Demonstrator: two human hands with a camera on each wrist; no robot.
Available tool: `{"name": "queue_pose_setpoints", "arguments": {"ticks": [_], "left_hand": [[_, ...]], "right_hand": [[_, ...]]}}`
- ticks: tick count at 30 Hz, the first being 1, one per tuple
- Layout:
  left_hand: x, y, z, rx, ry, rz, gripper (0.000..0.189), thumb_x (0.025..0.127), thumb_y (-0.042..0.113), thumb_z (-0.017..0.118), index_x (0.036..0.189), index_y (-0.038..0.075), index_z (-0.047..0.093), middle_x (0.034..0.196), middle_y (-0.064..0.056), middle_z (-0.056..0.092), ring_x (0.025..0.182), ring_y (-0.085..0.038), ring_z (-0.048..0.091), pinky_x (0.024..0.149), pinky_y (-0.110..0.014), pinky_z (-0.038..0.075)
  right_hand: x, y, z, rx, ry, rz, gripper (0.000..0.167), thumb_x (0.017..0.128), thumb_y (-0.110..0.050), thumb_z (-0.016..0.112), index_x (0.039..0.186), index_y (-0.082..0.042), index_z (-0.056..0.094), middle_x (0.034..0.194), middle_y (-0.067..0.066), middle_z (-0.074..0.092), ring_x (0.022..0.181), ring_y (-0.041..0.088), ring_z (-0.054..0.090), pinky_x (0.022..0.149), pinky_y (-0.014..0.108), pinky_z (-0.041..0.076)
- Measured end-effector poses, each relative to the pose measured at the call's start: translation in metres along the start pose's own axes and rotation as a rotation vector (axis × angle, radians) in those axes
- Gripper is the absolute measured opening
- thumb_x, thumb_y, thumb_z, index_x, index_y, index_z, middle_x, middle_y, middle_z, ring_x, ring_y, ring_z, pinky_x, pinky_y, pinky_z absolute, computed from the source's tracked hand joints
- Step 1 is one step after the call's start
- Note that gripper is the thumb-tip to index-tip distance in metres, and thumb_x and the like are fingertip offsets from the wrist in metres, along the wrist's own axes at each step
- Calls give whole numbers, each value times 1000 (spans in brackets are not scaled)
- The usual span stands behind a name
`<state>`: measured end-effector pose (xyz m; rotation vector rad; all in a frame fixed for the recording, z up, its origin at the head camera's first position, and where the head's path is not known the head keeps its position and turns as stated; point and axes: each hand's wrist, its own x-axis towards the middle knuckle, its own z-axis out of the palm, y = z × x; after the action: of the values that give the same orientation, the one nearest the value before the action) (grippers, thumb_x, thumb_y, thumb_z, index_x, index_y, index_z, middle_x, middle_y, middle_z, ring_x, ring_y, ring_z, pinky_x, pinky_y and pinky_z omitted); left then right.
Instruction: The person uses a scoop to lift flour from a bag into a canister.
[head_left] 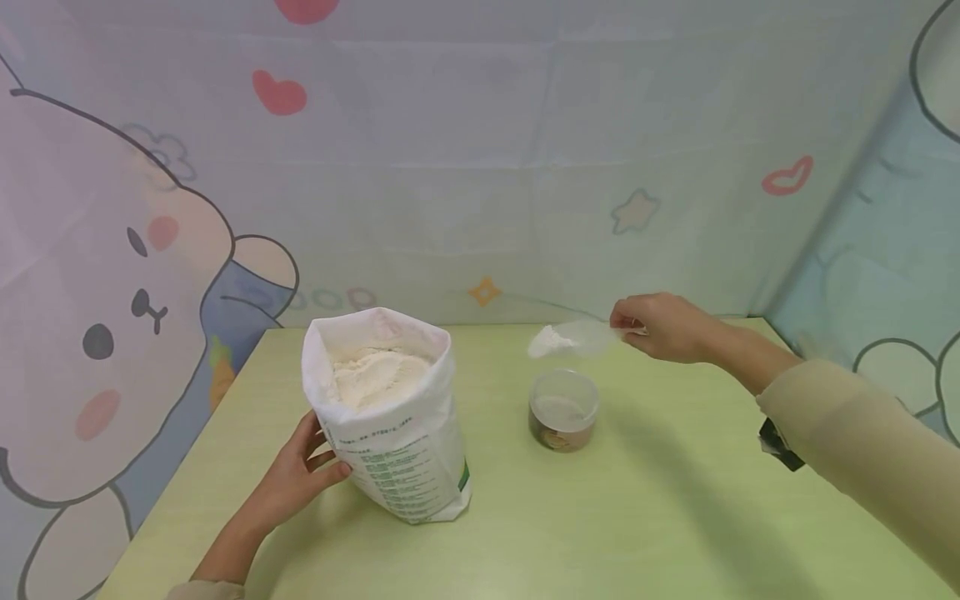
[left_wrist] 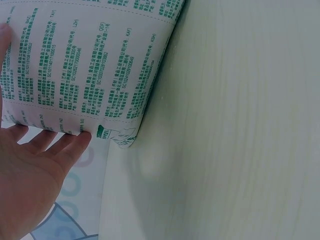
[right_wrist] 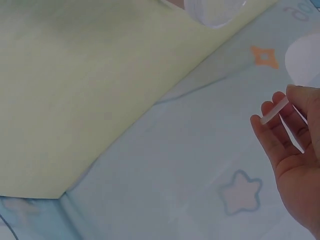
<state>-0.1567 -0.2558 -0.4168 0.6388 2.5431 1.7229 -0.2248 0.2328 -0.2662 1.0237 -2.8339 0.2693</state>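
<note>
A white bag (head_left: 401, 454) with green print stands tilted on the table, its top open and pale flour (head_left: 375, 375) inside. My left hand (head_left: 296, 479) holds its left side, thumb on the printed front and fingers along the edge; in the left wrist view the fingertips (left_wrist: 82, 137) touch the bag. My right hand (head_left: 667, 327) pinches the thin handle of a clear plastic scoop (head_left: 592, 339). White powder (head_left: 550, 340) is heaped at the scoop's front end. Below the scoop, a small clear round tub (head_left: 564, 429) with a brownish lower part sits on the table.
The pale green table (head_left: 517, 550) ends at a back edge in front of a cartoon-printed cloth (head_left: 465, 183). More of this cloth hangs at the left and right sides. The right forearm's shadow falls across the table's right part.
</note>
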Motion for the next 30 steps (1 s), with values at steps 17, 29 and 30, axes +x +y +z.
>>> {"name": "queue_pose_setpoints", "arguments": {"ticks": [17, 29, 30], "left_hand": [[-1, 4, 1, -4, -3, -6, 84, 85, 9, 66, 147, 13, 11, 145, -13, 23, 119, 10, 33, 93, -12, 40], [0, 3, 0, 3, -2, -4, 83, 85, 8, 66, 147, 14, 11, 144, -12, 24, 119, 10, 33, 93, -12, 41], [0, 3, 0, 4, -2, -4, 83, 85, 9, 66, 147, 15, 11, 145, -12, 24, 119, 10, 33, 93, -13, 41]], "right_hand": [[-9, 10, 4, -114, -72, 38, 13, 81, 0, 66, 90, -9, 61, 88, 3, 62, 82, 22, 60, 71, 40, 52], [-2, 6, 1, -288, -95, 11, 16, 79, 2, 67, 86, -10, 60, 83, 3, 58, 77, 23, 59, 63, 36, 52], [-1, 5, 1, -304, -96, 5, 16, 78, 3, 67, 86, -10, 60, 83, 3, 58, 77, 23, 59, 63, 36, 52]]}}
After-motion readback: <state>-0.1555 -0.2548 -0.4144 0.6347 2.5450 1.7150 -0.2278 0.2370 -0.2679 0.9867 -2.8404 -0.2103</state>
